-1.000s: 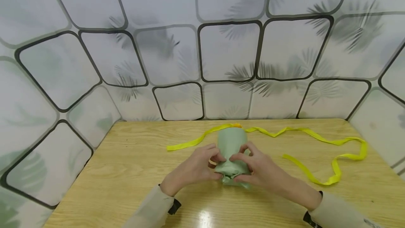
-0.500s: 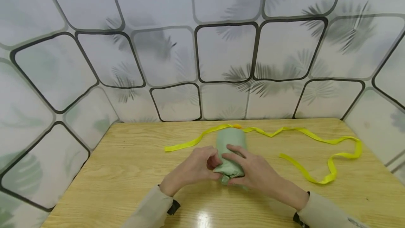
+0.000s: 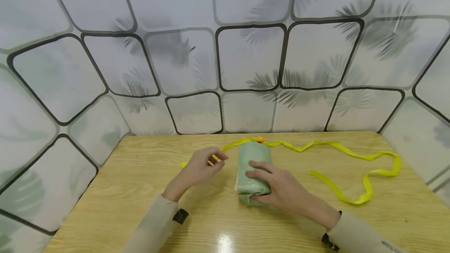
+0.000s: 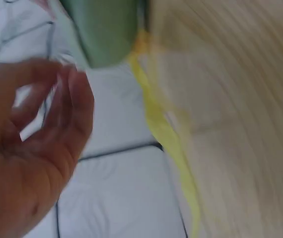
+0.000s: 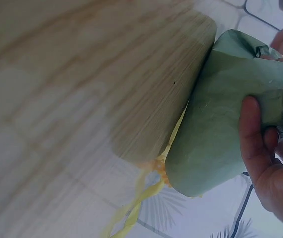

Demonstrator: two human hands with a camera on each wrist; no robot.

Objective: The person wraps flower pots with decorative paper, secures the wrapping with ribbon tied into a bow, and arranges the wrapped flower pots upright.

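A package wrapped in green paper [image 3: 254, 153] lies on the table, its folded, crumpled end toward me. My right hand [image 3: 284, 190] grips that near end from the right: fingers lie over the top and the thumb presses the folded end. In the right wrist view the green package [image 5: 221, 109] shows smooth sides and creased paper near the fingers [image 5: 251, 126]. My left hand [image 3: 204, 167] is off the package, to its left, with fingers loosely bent and nothing held. The left wrist view shows this hand [image 4: 37, 129] beside the green package [image 4: 106, 32], somewhat blurred.
A long yellow ribbon [image 3: 341, 146] winds across the table behind the package and curls round on the right. A small orange piece [image 3: 260, 139] sits at the package's far end. The wooden table [image 3: 140, 190] meets a patterned wall covering [image 3: 251, 57] at the back.
My left hand has let go of the package's near end and moved up and left. The right hand has shifted from the folds to a grip over the package's right side.
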